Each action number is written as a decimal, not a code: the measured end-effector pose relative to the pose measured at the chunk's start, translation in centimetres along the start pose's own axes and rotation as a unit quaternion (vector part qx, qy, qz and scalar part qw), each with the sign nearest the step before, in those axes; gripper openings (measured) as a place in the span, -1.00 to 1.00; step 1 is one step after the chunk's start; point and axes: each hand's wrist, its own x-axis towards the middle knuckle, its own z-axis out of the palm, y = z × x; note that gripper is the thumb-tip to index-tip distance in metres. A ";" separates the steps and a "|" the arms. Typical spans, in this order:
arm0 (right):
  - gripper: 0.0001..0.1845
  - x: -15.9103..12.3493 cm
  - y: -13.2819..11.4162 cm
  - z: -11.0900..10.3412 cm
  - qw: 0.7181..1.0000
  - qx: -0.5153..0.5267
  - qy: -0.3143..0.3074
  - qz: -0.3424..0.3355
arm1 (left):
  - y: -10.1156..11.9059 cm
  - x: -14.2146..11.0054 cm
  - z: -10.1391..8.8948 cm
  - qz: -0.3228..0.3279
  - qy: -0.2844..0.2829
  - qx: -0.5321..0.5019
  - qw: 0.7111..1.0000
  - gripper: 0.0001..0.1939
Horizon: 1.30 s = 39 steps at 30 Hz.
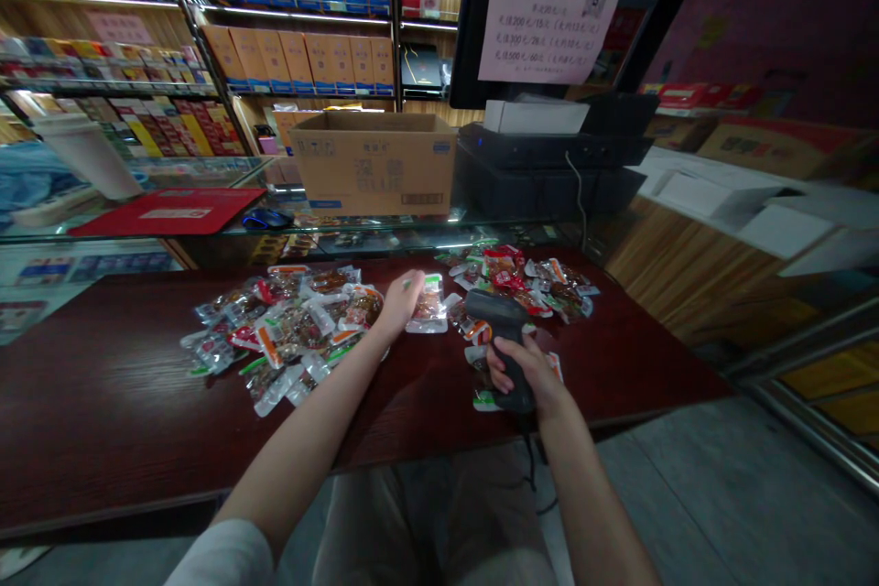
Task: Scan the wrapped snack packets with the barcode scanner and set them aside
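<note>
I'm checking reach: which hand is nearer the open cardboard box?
Left. The left hand is in front of the cardboard box, at a packet; the right hand, holding the scanner, is farther right, nearer the person's body.

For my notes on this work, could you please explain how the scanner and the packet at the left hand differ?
The scanner is dark and opaque; the packet is shiny and partly clear, with a green strip. The scanner has a handle, gripped by the right hand; the packet has none, and the left hand is at its side. Both are at the person's hands.
</note>
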 end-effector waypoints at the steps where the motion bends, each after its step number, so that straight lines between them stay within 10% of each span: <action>1: -0.69 0.0 0.0 0.0 1.000 0.001 0.003 0.000 | -0.1 0.1 0.0 0.009 0.000 0.003 1.000 -0.57; 12: -0.68 0.0 -0.4 0.1 1.000 0.018 0.010 -0.019 | 2.2 0.4 -4.1 0.025 0.015 0.224 0.974 -0.71; 20: -0.65 0.0 -1.0 0.3 1.000 0.015 -0.003 -0.007 | 4.8 -0.2 -11.7 -0.062 0.074 0.593 0.800 -0.63; 23: -0.63 0.0 -1.0 0.3 1.000 0.018 -0.001 -0.005 | 4.6 -1.6 -11.2 0.033 0.077 0.660 0.747 -0.60; 26: -0.64 0.1 -0.9 0.2 1.000 0.016 0.001 0.001 | 3.0 -2.8 -9.4 0.130 -0.046 0.636 0.759 -0.54; 30: -0.65 0.2 -0.7 -0.1 1.000 0.021 -0.001 -0.006 | 0.6 -4.0 -8.1 0.079 -0.121 0.648 0.748 -0.46; 39: -0.72 0.6 -1.2 -0.7 0.996 0.078 0.004 -0.049 | 0.7 -4.8 -10.1 0.015 -0.076 0.694 0.715 -0.45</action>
